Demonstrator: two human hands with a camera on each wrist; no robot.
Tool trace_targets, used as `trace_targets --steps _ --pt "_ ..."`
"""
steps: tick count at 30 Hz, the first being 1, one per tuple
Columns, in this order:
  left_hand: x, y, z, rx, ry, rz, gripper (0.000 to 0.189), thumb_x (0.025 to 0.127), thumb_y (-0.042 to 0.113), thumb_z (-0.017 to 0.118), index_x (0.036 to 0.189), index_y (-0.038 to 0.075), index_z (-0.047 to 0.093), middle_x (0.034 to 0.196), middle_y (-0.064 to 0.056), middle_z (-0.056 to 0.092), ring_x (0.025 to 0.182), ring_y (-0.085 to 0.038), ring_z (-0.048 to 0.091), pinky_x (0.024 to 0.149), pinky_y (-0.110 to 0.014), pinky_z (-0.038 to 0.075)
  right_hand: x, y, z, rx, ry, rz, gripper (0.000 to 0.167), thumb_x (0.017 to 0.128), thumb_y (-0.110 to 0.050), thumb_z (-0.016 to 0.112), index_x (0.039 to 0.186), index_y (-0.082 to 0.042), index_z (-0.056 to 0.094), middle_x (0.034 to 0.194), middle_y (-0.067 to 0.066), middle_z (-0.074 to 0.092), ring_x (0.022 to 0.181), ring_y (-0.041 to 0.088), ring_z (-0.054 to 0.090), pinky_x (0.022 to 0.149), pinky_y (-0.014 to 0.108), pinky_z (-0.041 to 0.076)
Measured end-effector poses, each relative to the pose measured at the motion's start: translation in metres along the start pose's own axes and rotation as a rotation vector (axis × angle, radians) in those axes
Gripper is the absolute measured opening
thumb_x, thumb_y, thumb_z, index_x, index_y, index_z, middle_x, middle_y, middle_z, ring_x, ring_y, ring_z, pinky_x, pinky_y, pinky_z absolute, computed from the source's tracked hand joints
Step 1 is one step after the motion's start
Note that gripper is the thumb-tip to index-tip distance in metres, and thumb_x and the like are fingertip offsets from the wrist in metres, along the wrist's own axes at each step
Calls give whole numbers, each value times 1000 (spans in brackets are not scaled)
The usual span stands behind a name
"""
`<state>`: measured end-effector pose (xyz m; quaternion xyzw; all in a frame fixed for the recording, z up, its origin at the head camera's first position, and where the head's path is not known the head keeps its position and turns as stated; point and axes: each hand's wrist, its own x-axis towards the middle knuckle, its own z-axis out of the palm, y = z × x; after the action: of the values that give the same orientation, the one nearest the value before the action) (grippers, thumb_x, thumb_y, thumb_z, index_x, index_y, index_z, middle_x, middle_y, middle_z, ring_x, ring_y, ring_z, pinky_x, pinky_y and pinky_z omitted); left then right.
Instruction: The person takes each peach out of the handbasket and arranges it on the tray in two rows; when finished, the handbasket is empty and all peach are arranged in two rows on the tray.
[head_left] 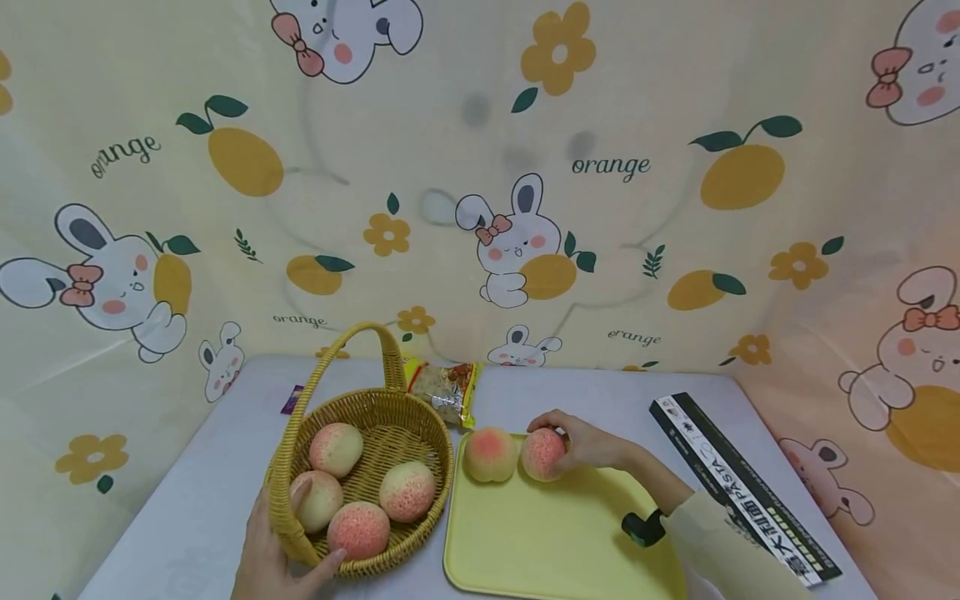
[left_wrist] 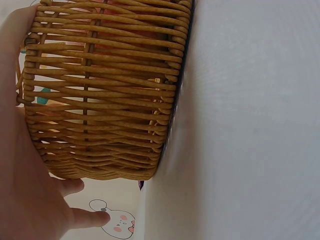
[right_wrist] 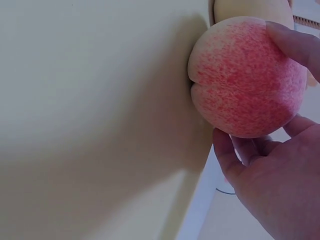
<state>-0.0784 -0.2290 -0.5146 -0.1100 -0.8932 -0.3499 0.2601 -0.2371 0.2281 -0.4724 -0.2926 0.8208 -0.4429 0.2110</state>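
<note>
My right hand (head_left: 577, 442) grips a pink-speckled peach (right_wrist: 245, 80) at the far edge of the yellow tray (head_left: 555, 542), thumb on one side and fingertips on the other. Just left of it, a second peach (head_left: 491, 455) rests on the tray. My left hand (head_left: 273, 550) holds the near left side of a yellow wicker basket (head_left: 408, 408), with the thumb over its rim and the palm along the woven wall (left_wrist: 100, 95). Several peaches (head_left: 358, 530) lie inside the basket, whose tall handle (head_left: 281, 475) arches over its left part.
A yellow snack packet (head_left: 446, 390) lies behind the basket and tray. The long black pasta box (head_left: 742, 487) is slanted along the table's right side. A small purple packet (head_left: 291, 400) shows behind the basket handle. Patterned cloth (head_left: 450, 167) hangs behind the white table.
</note>
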Motion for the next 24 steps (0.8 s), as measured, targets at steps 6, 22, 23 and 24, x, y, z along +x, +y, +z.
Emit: trace_targets --steps 6,22,23,24 --pt "-2 0 -1 -19 -1 7 106 60 28 94 151 10 44 152 -24 31 133 -41 31 108 -55 21 0 1 0 5 -18 14 62 79 -12 79 133 -2 50 130 14 48 113 29 50 92 37 47" --pt "-1 1 -1 0 -3 -23 106 62 31 94 153 15 42 151 -20 32 132 -40 32 107 -58 24 5 -6 -5 -8 -14 11 66 79 -17 78 133 6 49 126 16 53 113 29 49 94 39 47" --pt "-1 1 -1 2 -4 -15 106 62 31 94 153 14 42 151 -20 32 132 -40 32 107 -58 23 5 -8 -6 -15 -10 5 66 78 -18 78 133 6 49 127 17 53 115 30 48 96 42 45" --pt "-1 1 -1 5 -4 -8 106 62 31 94 152 14 42 151 -21 32 132 -41 32 107 -58 23 6 -8 -7 -19 -7 -6 66 79 -17 77 133 7 49 128 19 53 116 31 47 98 45 44"
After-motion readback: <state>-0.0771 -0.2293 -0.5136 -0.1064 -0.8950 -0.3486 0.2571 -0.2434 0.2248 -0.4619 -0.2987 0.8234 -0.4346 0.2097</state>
